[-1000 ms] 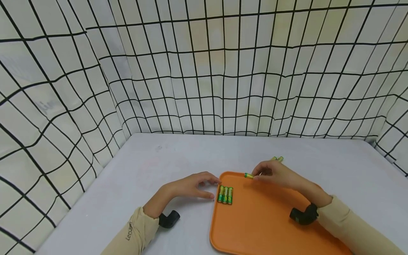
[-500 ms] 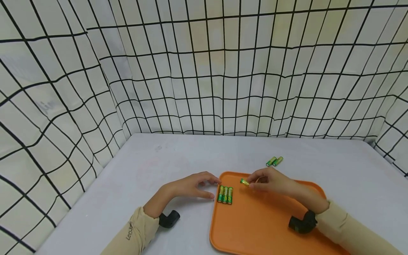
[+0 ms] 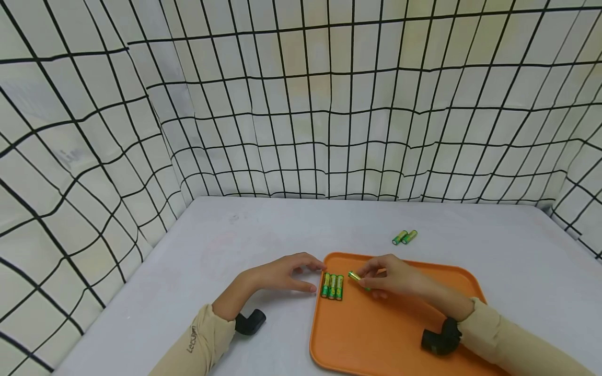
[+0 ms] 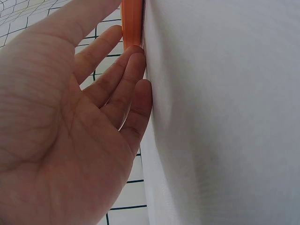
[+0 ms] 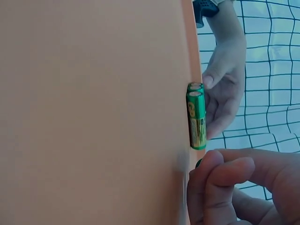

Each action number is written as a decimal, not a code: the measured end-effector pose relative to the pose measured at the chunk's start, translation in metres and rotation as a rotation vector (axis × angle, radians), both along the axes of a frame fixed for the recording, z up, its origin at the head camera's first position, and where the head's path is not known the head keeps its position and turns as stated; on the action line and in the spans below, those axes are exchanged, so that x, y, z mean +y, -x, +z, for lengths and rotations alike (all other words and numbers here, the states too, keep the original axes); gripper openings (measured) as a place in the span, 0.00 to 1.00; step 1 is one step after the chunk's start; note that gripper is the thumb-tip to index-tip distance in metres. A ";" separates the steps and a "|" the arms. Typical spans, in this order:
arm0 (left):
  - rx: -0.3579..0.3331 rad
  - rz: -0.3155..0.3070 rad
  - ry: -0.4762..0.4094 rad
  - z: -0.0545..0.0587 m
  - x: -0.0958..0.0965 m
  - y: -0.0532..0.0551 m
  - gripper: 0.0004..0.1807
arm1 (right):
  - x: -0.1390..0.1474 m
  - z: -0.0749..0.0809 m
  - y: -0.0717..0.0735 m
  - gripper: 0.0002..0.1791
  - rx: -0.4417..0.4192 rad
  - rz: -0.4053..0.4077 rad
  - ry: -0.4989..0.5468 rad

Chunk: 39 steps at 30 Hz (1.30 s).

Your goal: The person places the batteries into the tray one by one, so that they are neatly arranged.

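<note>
Moved: my right hand (image 3: 391, 274) and its pinched battery (image 3: 354, 275), nearer the row of three batteries (image 3: 332, 287).
Battery: just right of the row, long axis slanting across the row's; contact with the tray (image 3: 371, 334), cannot tell.
Left hand (image 3: 286, 274): left of the row, fingers loosely spread; right hand nearer the battery.
Edge: tray rim, immediately left of the row.
Room: right of the row.
</note>
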<state>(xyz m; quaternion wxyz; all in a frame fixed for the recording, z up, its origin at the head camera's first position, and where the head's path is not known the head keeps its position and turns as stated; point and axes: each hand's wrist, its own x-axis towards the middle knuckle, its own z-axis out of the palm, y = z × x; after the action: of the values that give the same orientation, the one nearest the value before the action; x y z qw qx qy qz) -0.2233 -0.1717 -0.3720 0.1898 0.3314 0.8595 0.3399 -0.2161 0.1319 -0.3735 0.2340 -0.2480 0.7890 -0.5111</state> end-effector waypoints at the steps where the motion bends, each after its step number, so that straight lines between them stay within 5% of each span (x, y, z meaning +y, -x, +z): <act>1: -0.001 0.000 -0.002 0.000 0.000 0.000 0.27 | -0.001 0.000 0.000 0.16 0.004 0.000 0.002; 17: -0.010 -0.009 -0.012 0.001 0.001 0.000 0.27 | -0.018 -0.004 -0.002 0.16 0.077 -0.002 -0.029; 30: -0.005 -0.007 -0.014 -0.003 -0.001 0.002 0.26 | -0.025 -0.001 -0.002 0.16 -0.061 -0.008 0.049; 39: -0.006 -0.004 -0.007 -0.004 -0.001 0.003 0.27 | -0.025 -0.003 -0.001 0.16 -0.083 -0.013 0.056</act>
<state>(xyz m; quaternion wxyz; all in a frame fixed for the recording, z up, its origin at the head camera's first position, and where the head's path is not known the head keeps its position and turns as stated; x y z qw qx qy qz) -0.2261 -0.1727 -0.3759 0.1920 0.3328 0.8570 0.3434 -0.2152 0.1069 -0.3766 0.2560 -0.2279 0.7656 -0.5444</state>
